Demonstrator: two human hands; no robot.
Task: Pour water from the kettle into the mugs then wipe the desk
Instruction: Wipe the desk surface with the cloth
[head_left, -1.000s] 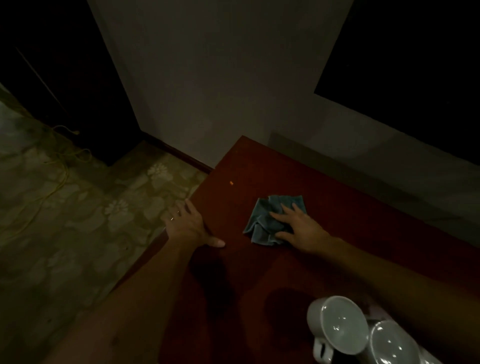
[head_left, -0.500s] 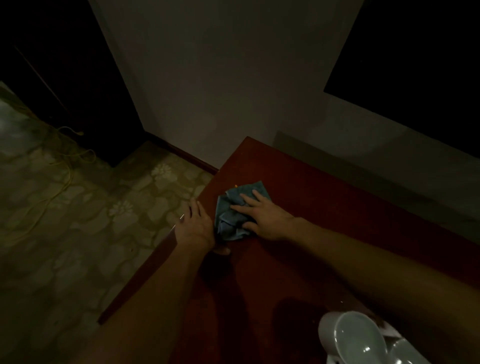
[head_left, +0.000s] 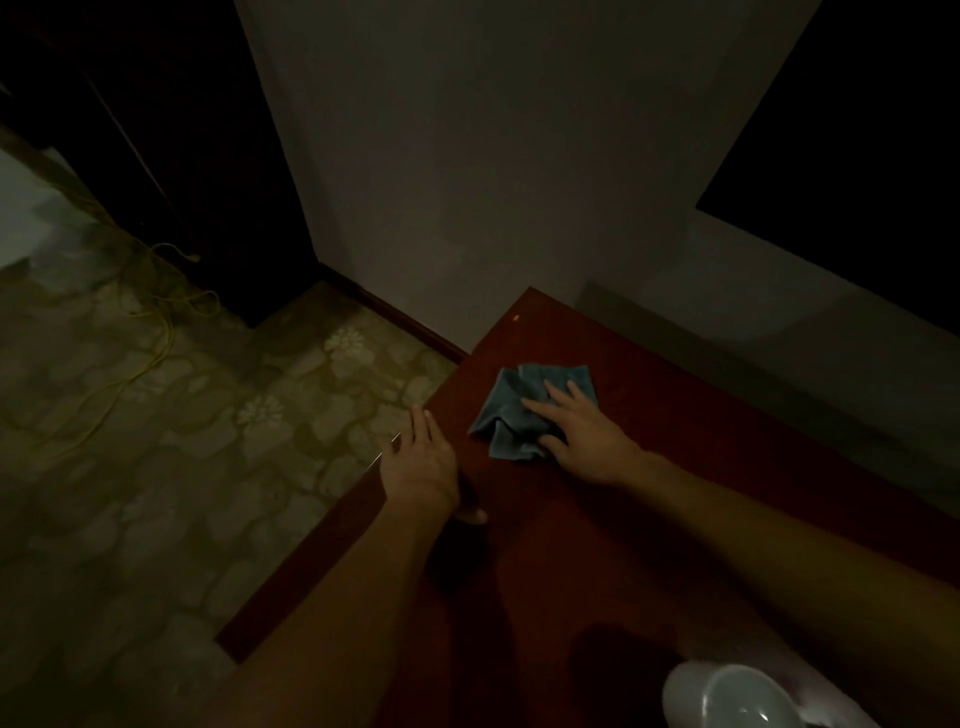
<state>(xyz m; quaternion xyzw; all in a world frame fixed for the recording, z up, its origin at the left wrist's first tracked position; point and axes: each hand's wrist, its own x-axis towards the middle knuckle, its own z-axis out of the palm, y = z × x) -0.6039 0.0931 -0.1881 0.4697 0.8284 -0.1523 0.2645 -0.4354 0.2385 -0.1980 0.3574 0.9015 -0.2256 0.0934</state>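
The right hand (head_left: 582, 436) is laid flat, fingers spread and fairly straight, on a crumpled blue-grey cloth (head_left: 519, 410), which is pressed against the dark red wooden desk (head_left: 675, 519) towards its far left corner. Only the right part of the cloth is covered by the hand; its left folds are left exposed. The left hand (head_left: 421, 462) is rested on the left edge of the desk, just left of the cloth and apart from it, with fingers extended together over the edge and the thumb laid on the desktop. A white ceramic mug (head_left: 737, 699) is seen at the near right of the desk, well apart from the cloth and partly cut off by the frame. A tiny orange speck (head_left: 516, 317) is seen at the far corner. A patterned floor (head_left: 156, 467) with a yellow cord (head_left: 156, 358) is seen at left.
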